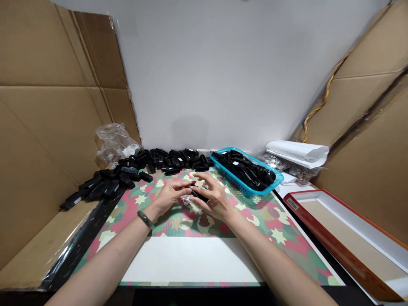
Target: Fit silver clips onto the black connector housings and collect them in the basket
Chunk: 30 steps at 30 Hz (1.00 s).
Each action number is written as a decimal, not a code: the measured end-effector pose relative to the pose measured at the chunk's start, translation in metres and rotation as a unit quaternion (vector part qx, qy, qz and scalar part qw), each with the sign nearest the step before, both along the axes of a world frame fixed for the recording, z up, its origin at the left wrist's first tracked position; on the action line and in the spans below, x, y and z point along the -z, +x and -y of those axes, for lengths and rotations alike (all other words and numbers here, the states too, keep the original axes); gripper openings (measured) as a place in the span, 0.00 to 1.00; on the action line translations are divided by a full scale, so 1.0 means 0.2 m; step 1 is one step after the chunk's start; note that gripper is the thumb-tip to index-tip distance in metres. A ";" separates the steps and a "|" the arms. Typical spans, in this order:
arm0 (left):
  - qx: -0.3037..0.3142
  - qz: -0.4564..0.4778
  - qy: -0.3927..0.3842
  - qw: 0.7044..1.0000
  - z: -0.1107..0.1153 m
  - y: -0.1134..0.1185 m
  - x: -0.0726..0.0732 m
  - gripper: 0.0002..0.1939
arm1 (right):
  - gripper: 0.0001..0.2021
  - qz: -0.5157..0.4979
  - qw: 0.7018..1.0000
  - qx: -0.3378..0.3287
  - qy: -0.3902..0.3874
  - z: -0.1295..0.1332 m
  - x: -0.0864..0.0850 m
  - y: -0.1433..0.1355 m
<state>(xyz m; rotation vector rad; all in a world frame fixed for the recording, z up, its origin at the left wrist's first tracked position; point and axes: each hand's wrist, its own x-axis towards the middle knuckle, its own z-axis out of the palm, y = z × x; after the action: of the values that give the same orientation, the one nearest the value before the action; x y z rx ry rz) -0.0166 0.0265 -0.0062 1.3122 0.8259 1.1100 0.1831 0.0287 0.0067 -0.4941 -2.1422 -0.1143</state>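
Between my two hands is a small black plastic part [200, 194], partly covered by the fingers. My left hand [171, 195], with a dark green bangle [145, 220] on its wrist, pinches the part's left end. Across its right side and top, my right hand [215, 197] grips it with thumb and fingers, the index finger raised. Directly beneath the hands lie small shiny metal pieces [188, 201] on the patterned mat [178, 225]; their exact shape is too small to tell.
Black parts [172, 159] are heaped along the back and left. A blue basket [237, 182] of black parts stands back right, near bagged metal pieces [274, 161] and a white paper roll [298, 152]. A red-edged box [338, 229] lies right. Cardboard walls [57, 127] flank the table.
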 end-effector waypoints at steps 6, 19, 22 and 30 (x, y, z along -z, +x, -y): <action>-0.009 -0.008 -0.004 1.000 0.01 0.00 -0.01 0.18 | 0.11 0.006 1.000 -0.001 -0.015 0.00 0.00 0.00; -0.024 0.013 -0.008 1.000 0.02 0.02 -0.05 0.19 | 0.20 -0.127 0.990 -0.030 -0.059 0.00 0.04 -0.02; -0.035 0.021 -0.016 0.999 0.02 0.02 -0.05 0.21 | 0.25 -0.133 0.988 -0.012 -0.073 -0.01 0.05 -0.01; -0.038 0.020 -0.005 0.999 0.01 0.01 -0.04 0.20 | 0.16 -0.133 0.985 0.010 -0.114 -0.04 0.11 -0.02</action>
<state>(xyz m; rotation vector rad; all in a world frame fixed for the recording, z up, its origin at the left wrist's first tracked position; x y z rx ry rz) -0.0148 0.0243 0.0013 1.2541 0.8558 1.1865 0.1788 0.0361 -0.0162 -0.6261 -1.8973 0.1784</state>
